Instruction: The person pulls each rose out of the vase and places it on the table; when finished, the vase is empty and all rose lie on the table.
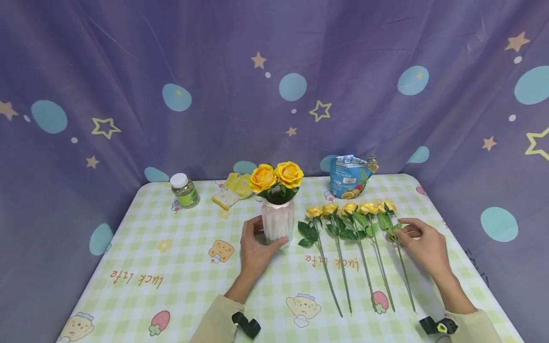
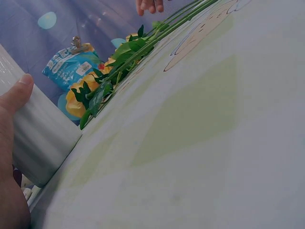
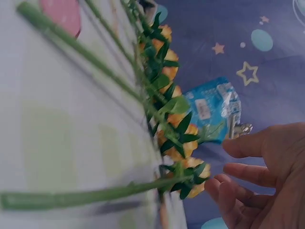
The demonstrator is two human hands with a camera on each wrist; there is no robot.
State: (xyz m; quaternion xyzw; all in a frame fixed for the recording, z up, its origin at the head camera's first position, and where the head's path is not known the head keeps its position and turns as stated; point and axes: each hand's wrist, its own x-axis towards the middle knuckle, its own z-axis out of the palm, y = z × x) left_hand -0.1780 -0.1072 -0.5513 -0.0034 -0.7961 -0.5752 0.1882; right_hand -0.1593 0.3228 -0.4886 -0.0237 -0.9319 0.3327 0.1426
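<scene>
White vase (image 1: 278, 223) with two yellow roses (image 1: 289, 175) stands on table (image 1: 193, 267), left hand (image 1: 256, 250) gripping it; right hand (image 1: 425, 247) holding nothing, beside rightmost lying rose (image 1: 387, 207). Looks top-heavy, could tip if grip slackens.

A purple starry curtain (image 1: 231, 109) backs the checked tablecloth (image 1: 188, 295).

Looks evenly bright over the worktop (image 1: 188, 305) in the head view, duller on the purple curtain (image 1: 223, 124), with wide-angle stretching toward the edges. Appears dimmer and greyer in both wrist views. Shows a soft sheen on the white vase (image 2: 45, 133) in the left one; blurs the nearest rose stem (image 3: 95, 194) in the right one, beside its diffuse shadow.
</scene>
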